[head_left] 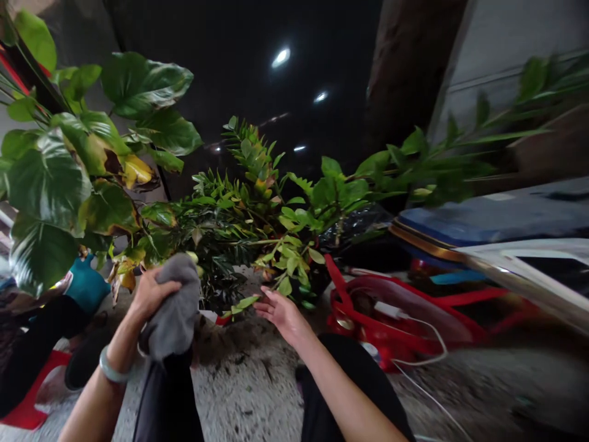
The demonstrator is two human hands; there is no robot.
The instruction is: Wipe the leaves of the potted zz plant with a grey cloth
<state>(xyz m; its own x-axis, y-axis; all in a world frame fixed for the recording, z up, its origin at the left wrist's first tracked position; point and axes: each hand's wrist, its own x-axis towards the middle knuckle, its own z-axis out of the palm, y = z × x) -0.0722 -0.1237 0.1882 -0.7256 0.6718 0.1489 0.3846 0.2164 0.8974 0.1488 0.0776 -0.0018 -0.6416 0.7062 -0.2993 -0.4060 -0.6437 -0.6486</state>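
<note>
A grey cloth (173,307) is bunched in my left hand (154,288), with the thumb laid over it. It hangs above my left knee, close to the yellowed leaves of a broad-leaved plant (48,178). My right hand (280,313) is at the low front of the smaller-leaved green plant (294,264). Its thumb and fingers close around the end of a leafy stem (243,304), whose leaves stick out to the left of the fingertips. The exact grip is partly hidden.
A red bag (400,313) with a white cable (444,350) sits right of my right knee. Beyond it lie a blue padded item (497,215) and a white frame (547,264). At left is another person's teal-covered hand (87,285). Rough concrete floor (243,380) lies between my knees.
</note>
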